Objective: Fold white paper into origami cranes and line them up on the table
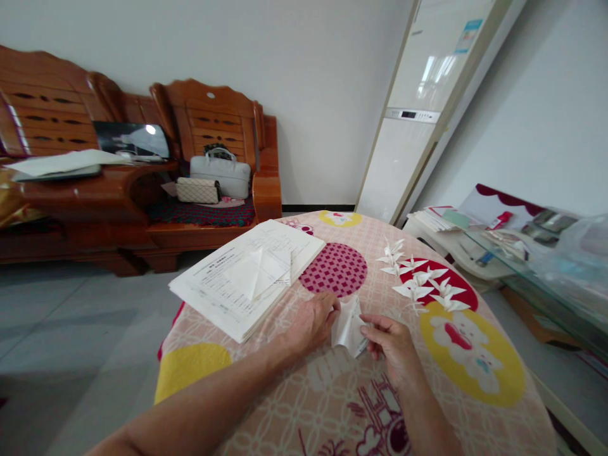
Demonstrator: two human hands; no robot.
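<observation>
Holding a part-folded white paper at centre of frame, just below the middle, low over the tablecloth. Can't tell if paper touches cloth. Pinched at its left edge by left hand, thumb & fingertips pressed together on the fold, knuckles up. Gripped at lower right corner by right hand, thumb & forefinger closed on it, other fingers curled under.

Centre-left, just left of the hands: stack of printed sheets w/ another folded sheet lying on top. Right of centre: cluster of paper cranes on the cloth, near the hands but apart. Upper left: wooden bench w/ white bag & quilted clutch on the seat, side by side. Upper right: tall white AC unit in the corner. Far right edge: glass table, cluttered.
</observation>
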